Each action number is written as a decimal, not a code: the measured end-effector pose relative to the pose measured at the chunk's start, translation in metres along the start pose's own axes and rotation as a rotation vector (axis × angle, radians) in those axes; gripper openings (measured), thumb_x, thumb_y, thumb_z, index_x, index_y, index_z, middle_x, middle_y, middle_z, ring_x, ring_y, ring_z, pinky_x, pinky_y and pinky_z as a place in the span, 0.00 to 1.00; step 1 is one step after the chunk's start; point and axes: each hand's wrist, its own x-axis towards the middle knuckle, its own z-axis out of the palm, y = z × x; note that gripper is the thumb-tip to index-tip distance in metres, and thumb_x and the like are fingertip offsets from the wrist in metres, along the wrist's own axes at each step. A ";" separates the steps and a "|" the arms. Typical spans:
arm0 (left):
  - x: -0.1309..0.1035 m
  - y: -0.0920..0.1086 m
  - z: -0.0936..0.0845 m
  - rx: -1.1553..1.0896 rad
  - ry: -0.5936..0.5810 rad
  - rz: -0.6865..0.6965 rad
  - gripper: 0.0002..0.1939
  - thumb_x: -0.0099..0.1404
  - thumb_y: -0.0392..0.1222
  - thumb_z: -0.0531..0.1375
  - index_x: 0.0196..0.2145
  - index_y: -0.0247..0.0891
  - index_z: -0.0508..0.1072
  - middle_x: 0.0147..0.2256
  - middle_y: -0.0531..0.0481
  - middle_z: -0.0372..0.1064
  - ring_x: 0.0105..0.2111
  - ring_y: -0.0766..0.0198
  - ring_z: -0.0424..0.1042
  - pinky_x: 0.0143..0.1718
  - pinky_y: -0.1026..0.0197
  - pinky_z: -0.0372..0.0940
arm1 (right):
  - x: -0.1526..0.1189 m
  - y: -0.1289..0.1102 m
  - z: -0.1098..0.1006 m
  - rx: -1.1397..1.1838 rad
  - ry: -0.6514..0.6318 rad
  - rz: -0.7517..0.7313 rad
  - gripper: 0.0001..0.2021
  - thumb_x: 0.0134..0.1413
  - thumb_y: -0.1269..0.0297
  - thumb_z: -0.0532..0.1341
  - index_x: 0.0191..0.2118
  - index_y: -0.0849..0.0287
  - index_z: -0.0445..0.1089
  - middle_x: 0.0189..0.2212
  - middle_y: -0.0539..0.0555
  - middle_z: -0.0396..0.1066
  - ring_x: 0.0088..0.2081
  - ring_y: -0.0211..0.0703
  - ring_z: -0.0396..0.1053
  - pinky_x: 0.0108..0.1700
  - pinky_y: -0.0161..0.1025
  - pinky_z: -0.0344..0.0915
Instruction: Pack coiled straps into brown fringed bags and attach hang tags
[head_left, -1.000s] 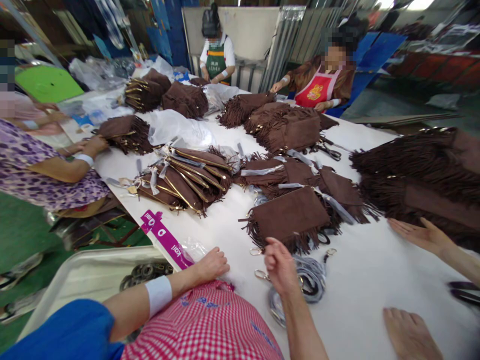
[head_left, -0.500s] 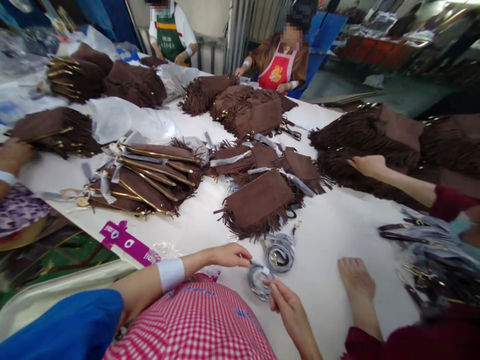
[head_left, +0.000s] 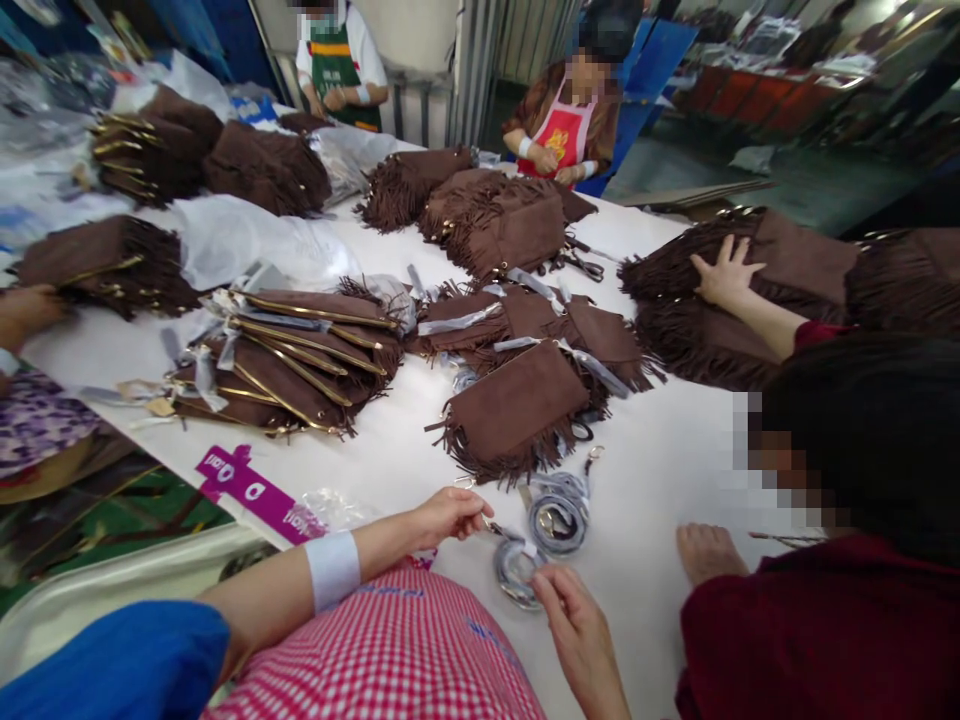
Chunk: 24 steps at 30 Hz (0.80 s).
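Note:
Low over the white table, my left hand (head_left: 452, 513) pinches the metal-clasp end of a coiled bag strap (head_left: 507, 572), which looks wrapped in clear film. My right hand (head_left: 576, 612) has thumb and fingers closed on the coil's near right edge. Just behind it lies a second coiled strap (head_left: 576, 520), its loose clasp stretched out toward the back right. Beyond that, a brown fringed bag (head_left: 517, 405) rests flat in front of several more with film-wrapped parts.
A fan of brown bags with gold zips (head_left: 300, 350) lies at left. Fringed bags are piled (head_left: 810, 260) at right, with a co-worker's spread hand (head_left: 727, 278) on them. That co-worker leans in close on my right. Two people stand across the table (head_left: 660, 460).
My left hand has drawn the clasp end slightly up and left from the coil. The co-worker on the right has leaned in, spreading a hand over the bag pile and covering the loose straps.

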 end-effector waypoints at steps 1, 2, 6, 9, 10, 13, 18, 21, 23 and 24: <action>0.000 -0.004 -0.003 -0.028 0.001 -0.031 0.22 0.49 0.55 0.67 0.32 0.32 0.75 0.21 0.56 0.64 0.19 0.73 0.59 0.23 0.67 0.50 | 0.000 -0.002 -0.004 0.019 0.058 -0.015 0.20 0.54 0.44 0.58 0.25 0.57 0.71 0.34 0.57 0.73 0.37 0.47 0.70 0.33 0.35 0.65; -0.001 -0.008 -0.004 -0.046 -0.004 -0.061 0.23 0.48 0.56 0.67 0.32 0.32 0.74 0.21 0.56 0.64 0.18 0.73 0.59 0.22 0.67 0.50 | 0.001 -0.003 -0.006 0.058 0.111 -0.017 0.20 0.53 0.45 0.60 0.23 0.58 0.71 0.40 0.59 0.74 0.41 0.50 0.70 0.35 0.36 0.66; -0.003 -0.018 -0.001 -0.016 -0.143 -0.116 0.26 0.50 0.59 0.66 0.34 0.32 0.75 0.22 0.55 0.64 0.19 0.73 0.59 0.23 0.66 0.51 | 0.006 -0.010 -0.004 0.440 0.225 0.111 0.19 0.50 0.49 0.64 0.20 0.59 0.68 0.36 0.58 0.75 0.32 0.44 0.71 0.22 0.32 0.60; 0.001 -0.015 -0.001 0.215 -0.235 -0.031 0.23 0.58 0.57 0.61 0.40 0.33 0.74 0.27 0.52 0.67 0.24 0.69 0.63 0.27 0.65 0.58 | 0.013 -0.014 0.001 0.769 0.243 0.132 0.16 0.45 0.50 0.68 0.23 0.58 0.70 0.28 0.52 0.72 0.24 0.38 0.68 0.20 0.31 0.61; 0.004 -0.013 -0.003 0.383 -0.183 0.044 0.20 0.60 0.53 0.60 0.42 0.34 0.73 0.30 0.50 0.68 0.28 0.67 0.65 0.30 0.64 0.60 | 0.015 -0.015 0.001 0.812 0.230 0.117 0.15 0.44 0.51 0.69 0.24 0.57 0.71 0.28 0.52 0.73 0.25 0.39 0.70 0.23 0.33 0.65; 0.020 -0.006 -0.017 1.080 0.188 0.240 0.14 0.62 0.40 0.59 0.46 0.37 0.68 0.43 0.45 0.68 0.42 0.59 0.67 0.42 0.58 0.63 | 0.019 -0.013 -0.002 0.743 0.155 0.116 0.14 0.42 0.53 0.71 0.29 0.58 0.75 0.32 0.55 0.76 0.30 0.44 0.74 0.32 0.39 0.72; 0.047 -0.002 -0.037 1.437 0.381 0.188 0.10 0.63 0.32 0.55 0.43 0.36 0.67 0.45 0.40 0.67 0.46 0.53 0.66 0.46 0.51 0.62 | 0.017 -0.010 0.000 0.515 0.047 0.147 0.18 0.44 0.51 0.70 0.38 0.59 0.74 0.30 0.57 0.77 0.29 0.48 0.74 0.26 0.37 0.69; 0.047 0.001 -0.037 1.419 0.363 0.211 0.07 0.64 0.32 0.52 0.37 0.36 0.69 0.41 0.41 0.68 0.44 0.54 0.67 0.44 0.53 0.63 | 0.017 -0.012 0.005 0.323 0.026 0.075 0.17 0.47 0.50 0.67 0.36 0.58 0.75 0.30 0.57 0.77 0.31 0.47 0.74 0.30 0.37 0.69; 0.038 0.007 -0.033 1.401 0.330 0.271 0.07 0.65 0.34 0.52 0.35 0.36 0.70 0.40 0.43 0.68 0.44 0.56 0.67 0.45 0.55 0.63 | 0.017 -0.014 0.005 0.178 0.027 -0.010 0.14 0.50 0.50 0.65 0.32 0.58 0.76 0.30 0.55 0.76 0.33 0.46 0.73 0.35 0.37 0.69; 0.031 0.011 -0.031 1.354 0.307 0.328 0.06 0.65 0.35 0.53 0.35 0.36 0.70 0.41 0.44 0.69 0.45 0.57 0.67 0.47 0.56 0.62 | 0.018 -0.015 0.005 0.130 0.035 -0.049 0.14 0.52 0.51 0.64 0.31 0.57 0.75 0.29 0.54 0.75 0.33 0.46 0.72 0.37 0.37 0.68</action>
